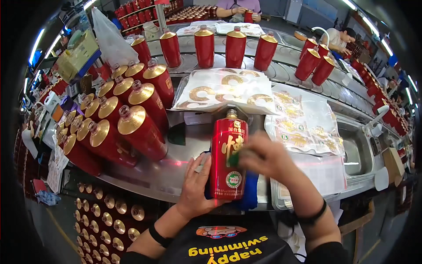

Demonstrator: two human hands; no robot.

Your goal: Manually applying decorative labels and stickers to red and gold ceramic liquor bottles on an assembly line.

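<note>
Label goes on a red bottle at the packing line

Bottle (228, 159) of red glaze lies on its side on the near edge of the steel worktop (167, 174), neck pointing away, resting over a blue cloth (249, 193). The left hand (196, 185) lies flat against the bottle's near left side, fingers spread, steadying it rather than gripping. The right hand (263, 156) is blurred over the bottle's right flank, pressed to the surface; what its fingertips pinch, if anything, cannot be told. A round green-rimmed sticker already sits low on the bottle's front.

Just beyond the bottle's neck lie sheets of gold ring labels (222, 90); to the right, a clear sheet of small gold-and-green stickers (303, 125). A crowd of gold-shouldered bottles (116, 127) stands to the left, and a row stands on the far conveyor (220, 46).

The step in hand looks like smoothing a label onto the bottle. The next move, by that reading, calls for a firm, even rub while the left hand keeps the bottle from rolling.
</note>
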